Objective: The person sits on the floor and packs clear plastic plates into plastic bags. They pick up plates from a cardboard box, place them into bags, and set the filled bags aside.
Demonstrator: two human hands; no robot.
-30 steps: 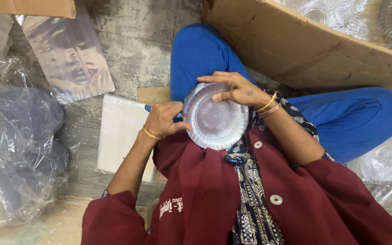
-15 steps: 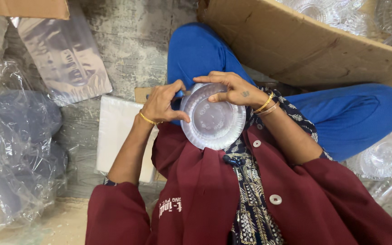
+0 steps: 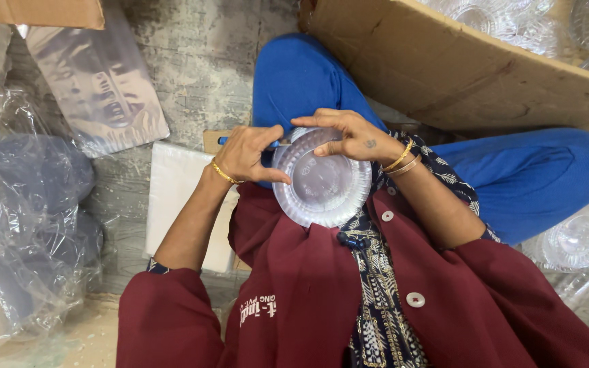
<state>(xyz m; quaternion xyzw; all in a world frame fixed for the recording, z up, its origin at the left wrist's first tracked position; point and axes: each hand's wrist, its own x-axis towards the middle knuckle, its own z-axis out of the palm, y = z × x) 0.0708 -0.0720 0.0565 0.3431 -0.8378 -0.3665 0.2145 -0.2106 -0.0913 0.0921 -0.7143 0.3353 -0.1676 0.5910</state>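
A clear ribbed plastic plate (image 3: pixel 322 187) rests tilted against my lap, between my blue trouser legs and my maroon jacket. My left hand (image 3: pixel 245 155), with a gold bangle, grips the plate's upper left rim, thumb lying across the inside. A thin blue pen-like stick (image 3: pixel 225 141) pokes out from under that hand. My right hand (image 3: pixel 350 136), wearing two bangles, pinches the plate's top rim with its fingers curled over the edge.
A big cardboard box (image 3: pixel 458 75) holding several clear plastic bowls (image 3: pixel 485 17) lies behind my knees. More clear bowls (image 3: pixel 574 238) sit at the right. Crumpled plastic bags (image 3: pixel 28 225), a flat clear bag (image 3: pixel 97 88) and a white sheet (image 3: pixel 178 194) lie on the left.
My left hand has slid from the plate's left side up to its upper left rim. The right hand stays on the top rim, and the plate has turned slightly.
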